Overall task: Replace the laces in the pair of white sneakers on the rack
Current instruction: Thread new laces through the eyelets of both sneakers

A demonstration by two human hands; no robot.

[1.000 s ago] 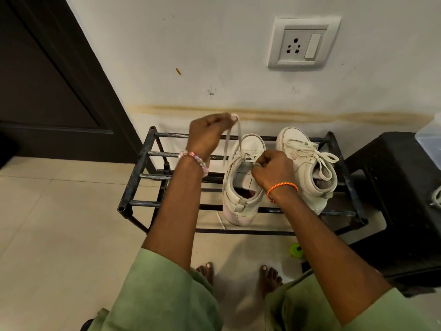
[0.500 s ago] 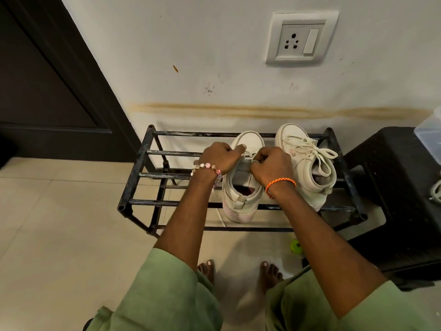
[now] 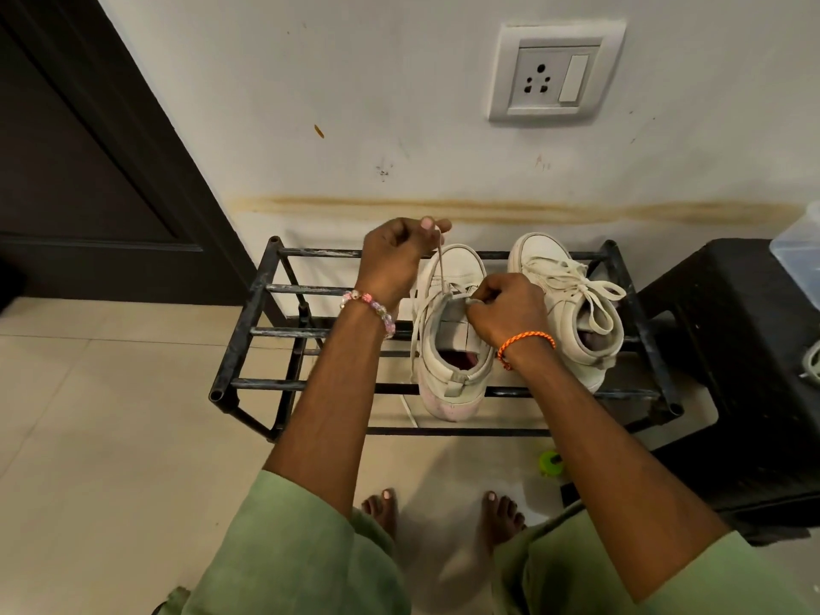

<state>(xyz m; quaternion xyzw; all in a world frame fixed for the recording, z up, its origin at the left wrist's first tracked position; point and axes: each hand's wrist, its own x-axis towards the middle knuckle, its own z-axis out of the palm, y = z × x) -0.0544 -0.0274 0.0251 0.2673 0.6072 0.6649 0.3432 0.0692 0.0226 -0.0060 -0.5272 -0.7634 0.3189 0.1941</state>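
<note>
On the rack point(image 3: 248, 335), the left hand point(image 3: 395, 255) pinches the soft, limp lace point(image 3: 439, 264) near its tip, drawing it upward, while the right hand point(image 3: 506, 312) grips the left sneaker point(image 3: 448, 375) by its collar, likely steadying the light shoe.

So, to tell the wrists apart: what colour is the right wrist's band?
Orange band, clearest in the head view.

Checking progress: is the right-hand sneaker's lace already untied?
No, the right-hand sneaker still carries its lace tied in a bow.
</note>
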